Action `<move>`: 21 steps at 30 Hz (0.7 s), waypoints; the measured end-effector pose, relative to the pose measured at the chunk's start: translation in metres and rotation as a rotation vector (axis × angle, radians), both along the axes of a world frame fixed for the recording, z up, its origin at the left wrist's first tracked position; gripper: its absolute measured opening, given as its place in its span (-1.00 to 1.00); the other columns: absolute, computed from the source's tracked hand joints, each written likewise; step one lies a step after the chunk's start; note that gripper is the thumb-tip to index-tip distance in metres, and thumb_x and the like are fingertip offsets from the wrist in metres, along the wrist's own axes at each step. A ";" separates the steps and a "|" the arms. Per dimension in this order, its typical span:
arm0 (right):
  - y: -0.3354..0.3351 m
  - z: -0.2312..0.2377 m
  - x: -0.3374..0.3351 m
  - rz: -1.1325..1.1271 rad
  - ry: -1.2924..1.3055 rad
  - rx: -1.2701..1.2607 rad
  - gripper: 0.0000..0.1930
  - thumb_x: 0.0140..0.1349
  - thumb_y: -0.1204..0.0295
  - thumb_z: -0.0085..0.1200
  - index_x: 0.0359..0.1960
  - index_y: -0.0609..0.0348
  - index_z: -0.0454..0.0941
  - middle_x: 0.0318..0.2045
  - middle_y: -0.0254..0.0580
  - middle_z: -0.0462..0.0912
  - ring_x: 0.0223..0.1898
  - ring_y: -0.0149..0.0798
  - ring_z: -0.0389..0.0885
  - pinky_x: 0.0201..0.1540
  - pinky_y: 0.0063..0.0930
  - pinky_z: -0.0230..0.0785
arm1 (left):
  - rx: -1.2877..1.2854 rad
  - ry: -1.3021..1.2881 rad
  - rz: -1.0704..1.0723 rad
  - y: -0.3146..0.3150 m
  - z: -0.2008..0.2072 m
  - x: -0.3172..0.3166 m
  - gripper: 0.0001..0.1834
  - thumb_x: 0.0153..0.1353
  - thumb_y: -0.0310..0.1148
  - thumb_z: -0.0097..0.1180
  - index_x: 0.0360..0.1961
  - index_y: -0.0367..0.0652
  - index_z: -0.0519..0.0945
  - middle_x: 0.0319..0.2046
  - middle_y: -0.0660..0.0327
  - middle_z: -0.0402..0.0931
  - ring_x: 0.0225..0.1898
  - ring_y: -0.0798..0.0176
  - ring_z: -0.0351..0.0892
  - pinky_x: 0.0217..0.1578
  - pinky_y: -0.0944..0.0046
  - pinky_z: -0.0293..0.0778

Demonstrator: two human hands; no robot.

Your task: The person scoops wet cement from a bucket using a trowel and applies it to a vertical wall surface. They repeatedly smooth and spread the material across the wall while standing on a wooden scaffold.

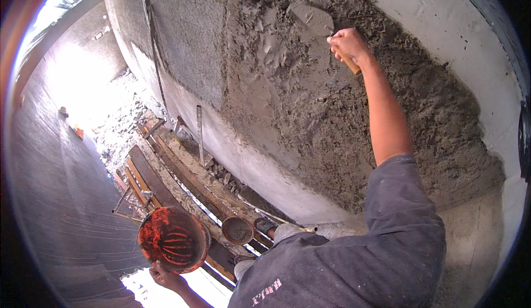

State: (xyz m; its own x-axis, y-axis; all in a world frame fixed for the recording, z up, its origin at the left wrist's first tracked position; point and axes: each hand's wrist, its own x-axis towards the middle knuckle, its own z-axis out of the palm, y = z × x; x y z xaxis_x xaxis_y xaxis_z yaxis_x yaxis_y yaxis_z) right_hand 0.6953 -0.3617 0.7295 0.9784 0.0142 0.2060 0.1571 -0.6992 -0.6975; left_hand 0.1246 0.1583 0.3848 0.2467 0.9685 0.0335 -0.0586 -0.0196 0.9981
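My right hand (350, 47) is closed round the wooden handle of a trowel (311, 19). The blade, smeared with grey mortar, lies against the wet, rough mortar (326, 114) on the wall, at the upper middle of the view. At the lower left, my left hand (165, 277) grips the rim of an orange-red tub (172, 240). The tub is tilted, and dark streaks of mortar mark its inside. Part of the left hand's grip is hidden behind the rim.
Wooden scaffold planks (188, 197) with gaps run below me, my feet on them. A small round bucket (238, 230) of grey mortar stands there. An upright metal bar (199, 135) rises beside the wall. Rubble (119, 111) lies beyond. Smoother plaster (188, 26) covers the wall's left part.
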 end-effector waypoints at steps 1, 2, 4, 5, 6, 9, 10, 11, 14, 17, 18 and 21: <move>-0.006 0.010 -0.005 -0.001 -0.004 0.004 -0.79 0.35 0.31 0.24 -0.32 0.21 0.59 -0.53 -0.25 0.65 -0.64 -0.43 0.58 -0.63 -0.44 0.45 | 0.008 0.025 -0.011 -0.002 0.002 0.002 -0.68 0.45 -0.30 0.21 -0.38 -0.14 0.34 -0.47 0.31 0.41 -0.43 0.45 0.43 -0.39 0.37 0.44; -0.014 0.020 -0.010 -0.002 -0.011 0.008 -0.78 0.35 0.31 0.24 -0.30 0.22 0.59 -0.52 -0.24 0.65 -0.63 -0.43 0.58 -0.63 -0.44 0.45 | 0.010 0.012 -0.012 -0.002 0.001 0.003 -0.68 0.45 -0.31 0.21 -0.38 -0.14 0.34 -0.47 0.31 0.41 -0.43 0.45 0.43 -0.39 0.36 0.44; -0.031 0.033 -0.017 0.060 0.029 0.109 -0.76 0.35 0.31 0.25 -0.34 0.25 0.60 -0.54 -0.17 0.66 -0.64 -0.38 0.60 -0.62 -0.41 0.49 | 0.009 -0.008 -0.009 -0.002 -0.003 0.002 -0.68 0.44 -0.31 0.22 -0.37 -0.15 0.34 -0.47 0.31 0.41 -0.43 0.45 0.42 -0.38 0.36 0.44; -0.041 0.042 -0.024 0.080 0.073 0.152 -0.76 0.35 0.31 0.25 -0.32 0.25 0.60 -0.52 -0.17 0.66 -0.63 -0.38 0.60 -0.61 -0.42 0.49 | -0.003 -0.012 -0.014 -0.001 -0.005 0.000 -0.68 0.44 -0.31 0.21 -0.38 -0.15 0.34 -0.48 0.31 0.41 -0.44 0.45 0.41 -0.38 0.36 0.44; -0.052 0.053 -0.032 0.101 0.115 0.191 -0.76 0.35 0.30 0.26 -0.29 0.26 0.60 -0.51 -0.16 0.66 -0.63 -0.38 0.60 -0.60 -0.43 0.49 | -0.018 -0.020 -0.016 -0.001 -0.008 -0.003 -0.68 0.44 -0.31 0.21 -0.38 -0.15 0.33 -0.48 0.32 0.40 -0.45 0.45 0.41 -0.38 0.36 0.45; -0.094 0.071 -0.063 0.082 0.124 0.204 -0.78 0.37 0.29 0.25 -0.25 0.20 0.59 -0.45 -0.20 0.67 -0.58 -0.42 0.59 -0.58 -0.47 0.46 | -0.023 -0.027 0.013 -0.005 -0.013 -0.014 -0.67 0.45 -0.32 0.20 -0.39 -0.14 0.33 -0.50 0.34 0.38 -0.47 0.45 0.38 -0.41 0.36 0.43; -0.107 0.075 -0.072 0.082 0.138 0.218 -0.79 0.38 0.28 0.23 -0.23 0.16 0.59 -0.43 -0.24 0.67 -0.57 -0.46 0.58 -0.58 -0.49 0.44 | -0.018 -0.030 0.026 -0.006 -0.015 -0.017 -0.67 0.45 -0.32 0.20 -0.40 -0.14 0.33 -0.51 0.34 0.38 -0.48 0.45 0.37 -0.42 0.36 0.42; -0.107 0.074 -0.088 0.035 0.075 0.196 -0.81 0.39 0.28 0.22 -0.24 0.14 0.58 -0.44 -0.26 0.66 -0.57 -0.47 0.58 -0.58 -0.50 0.43 | -0.031 -0.002 0.025 -0.008 -0.011 -0.023 -0.67 0.45 -0.32 0.20 -0.40 -0.14 0.32 -0.52 0.35 0.37 -0.49 0.45 0.36 -0.43 0.36 0.41; -0.101 0.053 -0.117 -0.021 -0.088 0.150 -0.83 0.40 0.29 0.19 -0.26 0.11 0.59 -0.48 -0.32 0.65 -0.59 -0.50 0.57 -0.59 -0.52 0.42 | -0.054 0.054 0.057 -0.016 -0.007 -0.035 -0.65 0.45 -0.32 0.19 -0.43 -0.14 0.31 -0.54 0.36 0.34 -0.50 0.46 0.33 -0.46 0.37 0.36; -0.058 0.019 -0.117 -0.022 0.067 -0.061 -0.84 0.33 0.37 0.22 -0.35 0.20 0.59 -0.51 -0.28 0.65 -0.63 -0.47 0.56 -0.63 -0.52 0.43 | -0.039 0.092 0.109 -0.014 -0.019 -0.045 -0.64 0.46 -0.33 0.17 -0.44 -0.12 0.30 -0.54 0.38 0.31 -0.51 0.49 0.30 -0.49 0.39 0.31; -0.056 0.005 -0.106 0.014 0.120 -0.179 -0.83 0.31 0.40 0.23 -0.39 0.23 0.59 -0.53 -0.27 0.65 -0.64 -0.45 0.57 -0.64 -0.48 0.42 | -0.038 0.101 0.109 -0.012 -0.027 -0.046 -0.65 0.47 -0.34 0.17 -0.45 -0.12 0.30 -0.54 0.39 0.30 -0.51 0.50 0.29 -0.49 0.39 0.30; -0.036 0.000 -0.077 -0.065 0.300 -0.485 -0.82 0.29 0.49 0.22 -0.47 0.28 0.56 -0.60 -0.16 0.61 -0.65 -0.32 0.59 -0.61 -0.31 0.40 | -0.087 0.074 0.096 -0.014 -0.028 -0.042 -0.65 0.48 -0.36 0.15 -0.45 -0.09 0.30 -0.54 0.40 0.30 -0.52 0.52 0.25 -0.51 0.40 0.25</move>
State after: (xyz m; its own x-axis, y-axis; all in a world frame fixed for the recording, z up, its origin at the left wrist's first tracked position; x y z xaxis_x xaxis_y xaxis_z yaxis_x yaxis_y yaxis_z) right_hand 0.6181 -0.3982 0.7294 0.9951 -0.0241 -0.0963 -0.0523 -0.9520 -0.3016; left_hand 0.0822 0.1441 0.3572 0.1518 0.9861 -0.0668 0.0134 0.0655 0.9978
